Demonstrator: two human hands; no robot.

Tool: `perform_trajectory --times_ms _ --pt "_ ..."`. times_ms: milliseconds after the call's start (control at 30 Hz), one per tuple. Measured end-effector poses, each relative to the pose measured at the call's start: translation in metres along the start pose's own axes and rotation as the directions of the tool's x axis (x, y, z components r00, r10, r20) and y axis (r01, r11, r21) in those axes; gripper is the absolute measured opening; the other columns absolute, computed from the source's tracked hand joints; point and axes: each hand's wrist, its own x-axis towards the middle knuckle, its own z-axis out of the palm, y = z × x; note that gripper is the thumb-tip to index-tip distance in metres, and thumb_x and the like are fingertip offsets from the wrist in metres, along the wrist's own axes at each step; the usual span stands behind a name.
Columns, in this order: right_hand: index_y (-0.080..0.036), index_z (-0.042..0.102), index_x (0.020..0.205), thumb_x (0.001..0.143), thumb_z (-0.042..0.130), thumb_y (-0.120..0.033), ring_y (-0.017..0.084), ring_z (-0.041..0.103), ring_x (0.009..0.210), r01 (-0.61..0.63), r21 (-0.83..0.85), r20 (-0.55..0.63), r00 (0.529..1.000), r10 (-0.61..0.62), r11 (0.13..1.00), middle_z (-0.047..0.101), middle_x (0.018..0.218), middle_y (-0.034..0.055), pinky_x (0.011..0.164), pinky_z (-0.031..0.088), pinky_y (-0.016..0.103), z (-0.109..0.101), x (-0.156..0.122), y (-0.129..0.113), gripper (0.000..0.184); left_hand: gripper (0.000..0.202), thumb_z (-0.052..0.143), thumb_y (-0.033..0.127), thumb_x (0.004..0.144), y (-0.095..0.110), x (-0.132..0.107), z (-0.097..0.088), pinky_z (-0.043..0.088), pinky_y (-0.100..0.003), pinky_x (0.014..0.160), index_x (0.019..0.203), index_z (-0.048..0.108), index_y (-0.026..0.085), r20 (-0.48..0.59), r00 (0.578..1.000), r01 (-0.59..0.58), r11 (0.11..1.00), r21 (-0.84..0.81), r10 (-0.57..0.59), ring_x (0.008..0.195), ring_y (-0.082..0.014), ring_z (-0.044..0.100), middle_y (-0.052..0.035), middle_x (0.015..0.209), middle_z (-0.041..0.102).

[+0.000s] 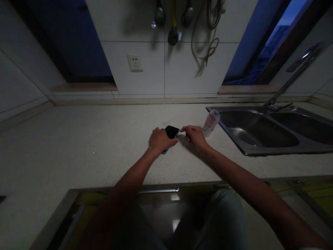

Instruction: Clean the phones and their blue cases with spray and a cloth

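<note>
A dark smartphone (171, 132) lies at a slant on the pale countertop (104, 139). My left hand (160, 140) lies across it and grips it by the sides, covering its middle. Close to the phone's upper right corner is my right hand (195, 135), its index finger pointing at that edge and the other fingers curled in. Whether that fingertip touches the phone, or pinches something tiny, I cannot make out. Just behind my right hand a clear plastic cup (211, 122) with pink print stands at a tilt.
A double steel sink (249, 128) with a tall faucet (288, 76) is set into the counter at the right. On the tiled wall are a socket (135, 63), valves (173, 36) and a looped cord (208, 53). The counter's front edge (187, 184) runs below my forearms.
</note>
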Motion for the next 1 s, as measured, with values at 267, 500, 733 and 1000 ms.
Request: perform_trajectory --times_ms 267,500,733,1000 --pt "-0.017 0.068 0.081 0.080 0.058 -0.049 0.008 0.029 0.036 0.008 0.017 -0.044 0.999 -0.008 1.000 0.043 0.044 -0.0059 0.036 0.020 0.023 -0.005 0.003 -0.002 0.033 0.072 0.077 0.052 0.067 -0.002 0.000 -0.002 0.051 -0.043 0.088 0.123 0.052 0.015 -0.064 0.994 0.074 0.986 -0.152 -0.084 0.106 -0.0346 0.064 -0.0197 0.126 0.054" --pt "-0.020 0.062 0.085 0.081 0.063 -0.049 0.008 0.041 0.040 -0.033 0.042 0.182 0.983 0.024 0.999 0.054 0.056 -0.0038 0.037 0.029 0.022 0.003 0.001 0.008 0.029 0.076 0.084 0.043 0.066 0.004 -0.002 0.002 0.049 -0.037 0.089 0.125 0.040 0.022 -0.248 0.965 -0.026 0.917 -0.398 -0.081 0.114 -0.0273 0.060 -0.0143 0.128 0.051" --pt "-0.020 0.056 0.075 0.086 0.057 -0.056 0.008 0.043 0.038 -0.007 0.019 0.362 0.932 -0.001 1.000 0.055 0.055 -0.0027 0.037 0.032 0.022 0.007 -0.006 0.008 0.037 0.074 0.078 0.046 0.072 0.004 -0.006 0.005 0.049 -0.040 0.093 0.129 0.038 0.021 -0.252 0.967 -0.073 0.929 -0.364 -0.022 0.118 -0.0307 0.059 -0.0159 0.129 0.055" --pt "-0.020 0.057 0.073 0.087 0.057 -0.057 0.008 0.043 0.040 0.044 0.002 0.361 0.932 -0.041 0.999 0.055 0.055 -0.0015 0.038 0.033 0.022 0.006 -0.007 0.009 0.040 0.079 0.076 0.051 0.071 0.006 -0.010 0.003 0.052 -0.040 0.087 0.131 0.034 0.021 -0.202 0.978 -0.038 0.908 -0.417 -0.051 0.108 -0.0316 0.066 -0.0176 0.129 0.060"
